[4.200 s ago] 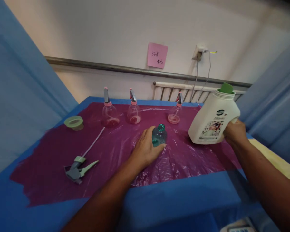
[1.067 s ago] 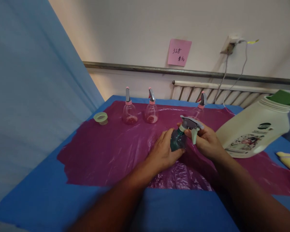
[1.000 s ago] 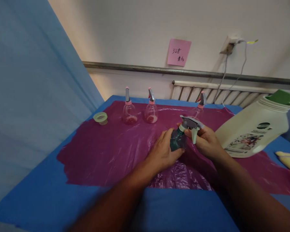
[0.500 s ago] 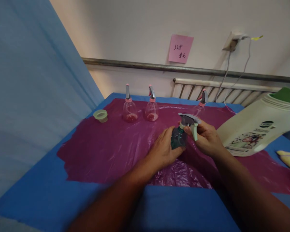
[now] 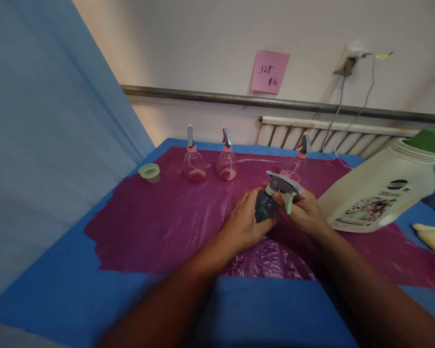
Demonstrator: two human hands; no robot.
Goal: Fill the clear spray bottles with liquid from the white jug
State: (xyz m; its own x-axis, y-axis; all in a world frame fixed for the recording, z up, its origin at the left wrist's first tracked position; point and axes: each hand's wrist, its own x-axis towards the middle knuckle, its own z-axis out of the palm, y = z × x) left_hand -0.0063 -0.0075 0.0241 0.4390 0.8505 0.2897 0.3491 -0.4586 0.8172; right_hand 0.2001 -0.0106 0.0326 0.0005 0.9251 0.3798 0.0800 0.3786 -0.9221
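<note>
While the left hand point(image 5: 244, 218) curls its fingers round the green bottle point(image 5: 266, 208), right of the frame's centre, long axis near vertical, the right hand point(image 5: 307, 211) grips its spray head point(image 5: 282, 182), which points right; two clear bottles point(image 5: 193, 164), upper centre, hold pink liquid point(image 5: 196, 175).

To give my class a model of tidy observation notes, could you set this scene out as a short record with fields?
Left hand: wrapped around the body of a dark green spray bottle
Right hand: gripping the grey and pale green trigger sprayer at the bottle's neck
Toward the back: three upright pink-collared spray bottles
Far left: pale green cup
Right: large off-white jug, green piece at its mouth
Underneath: purple plastic sheet
Wall: pink note, handwritten
</note>
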